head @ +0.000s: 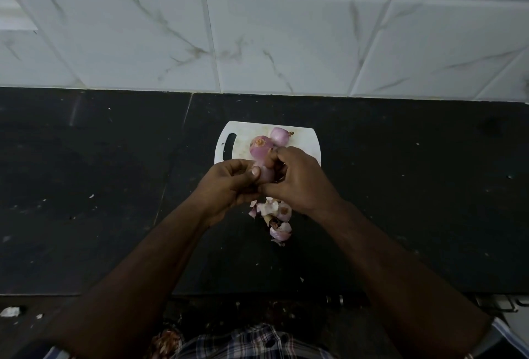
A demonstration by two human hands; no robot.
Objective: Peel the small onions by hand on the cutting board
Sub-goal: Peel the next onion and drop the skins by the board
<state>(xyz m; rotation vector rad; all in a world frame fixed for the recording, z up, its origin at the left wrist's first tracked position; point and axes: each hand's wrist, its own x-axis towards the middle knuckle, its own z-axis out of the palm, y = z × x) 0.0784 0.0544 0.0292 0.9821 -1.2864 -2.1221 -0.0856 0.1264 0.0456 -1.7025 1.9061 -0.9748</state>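
A: What is laid out, largest first?

B: A dark counter is seen under a tiled wall. A white board is set at the counter's centre, its handle slot at 9 o'clock. Two onions are left on the board toward 12 o'clock, touching each other. A pile of skins is dropped at 6 o'clock from the board, on the counter.

A: And the onion being peeled?

B: It is held above the board's near edge. It is pinched from 9 o'clock by the left hand, thumb pressed on it. The right hand is closed at 3 o'clock; a strip of skin is probably being pulled, though the fingertips are hidden.

A: How is it judged to handle?

B: It is judged light and firm, with a peeled surface that is likely slick. The skin is thin and tears easily, so it is best taken at the root or tip end, where a loose edge is found.
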